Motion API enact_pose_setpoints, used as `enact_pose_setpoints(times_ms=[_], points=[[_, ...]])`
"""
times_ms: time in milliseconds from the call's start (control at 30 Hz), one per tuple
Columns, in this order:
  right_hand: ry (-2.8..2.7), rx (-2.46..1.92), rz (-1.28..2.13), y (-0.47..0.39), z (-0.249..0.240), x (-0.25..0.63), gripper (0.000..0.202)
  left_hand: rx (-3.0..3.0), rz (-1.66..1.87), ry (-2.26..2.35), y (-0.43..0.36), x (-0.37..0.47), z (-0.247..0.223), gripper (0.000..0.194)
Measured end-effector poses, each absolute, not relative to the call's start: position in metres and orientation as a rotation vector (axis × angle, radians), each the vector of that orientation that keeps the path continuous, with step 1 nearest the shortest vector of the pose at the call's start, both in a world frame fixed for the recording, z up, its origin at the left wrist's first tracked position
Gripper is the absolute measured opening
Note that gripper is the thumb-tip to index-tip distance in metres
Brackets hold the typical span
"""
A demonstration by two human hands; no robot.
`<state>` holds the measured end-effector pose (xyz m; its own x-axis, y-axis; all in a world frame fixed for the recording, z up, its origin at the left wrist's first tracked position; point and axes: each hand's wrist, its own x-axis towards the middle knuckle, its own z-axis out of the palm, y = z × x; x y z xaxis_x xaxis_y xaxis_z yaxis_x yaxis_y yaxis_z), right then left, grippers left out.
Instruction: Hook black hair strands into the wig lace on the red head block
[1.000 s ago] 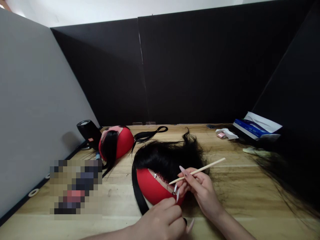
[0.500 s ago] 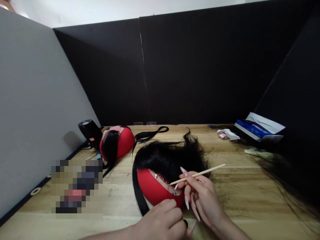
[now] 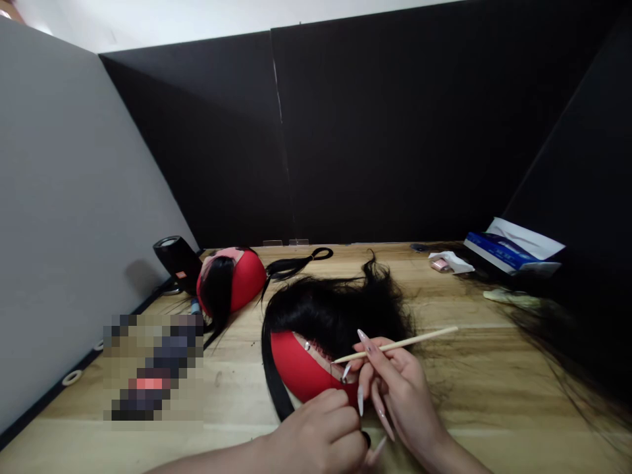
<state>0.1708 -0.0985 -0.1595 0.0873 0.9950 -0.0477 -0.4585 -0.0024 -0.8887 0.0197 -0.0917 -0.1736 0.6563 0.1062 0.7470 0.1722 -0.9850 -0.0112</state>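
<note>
Here, my right hand (image 3: 395, 388) pinches a thin wooden stick (image 3: 395, 344) between thumb and forefinger, the other long-nailed fingers fanned loose below it. My left hand (image 3: 320, 438) is curled shut low in the frame, knuckles up; it seems to pinch something small against the red edge, but I cannot tell what, if anything, sits between the fingertips.

The stick's tip rests at the edge of the black wig (image 3: 336, 313), where the hair meets the red head form (image 3: 299, 372) lying on the wooden table (image 3: 494, 395). Its long axis runs from lower left to upper right, nearly flat to the table, the working end pointing left at the hairline and the free end out over bare wood.

To do this well, I judge the tip should stay light on the lace, sliding along the row rather than digging in, with my left hand steadying the form so it does not roll.

Further off, a second red form (image 3: 244, 280) with hair lies near a black cylinder (image 3: 172, 260), and a blue box (image 3: 498, 250) sits at the far right.
</note>
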Motion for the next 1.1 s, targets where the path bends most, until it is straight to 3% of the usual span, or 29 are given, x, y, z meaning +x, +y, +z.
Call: enact_pose_setpoints(times_ms=[633, 1100], points=[[-0.722, -0.853, 1.462, -0.093, -0.144, 0.174, 0.045, -2.761, -1.163, -0.154, -0.090, 0.015, -0.169, 0.034], [-0.906, -0.840, 1.460, -0.094, -0.151, 0.180, 0.038, -2.930, -1.141, -0.107, -0.100, 0.012, -0.153, 0.050]])
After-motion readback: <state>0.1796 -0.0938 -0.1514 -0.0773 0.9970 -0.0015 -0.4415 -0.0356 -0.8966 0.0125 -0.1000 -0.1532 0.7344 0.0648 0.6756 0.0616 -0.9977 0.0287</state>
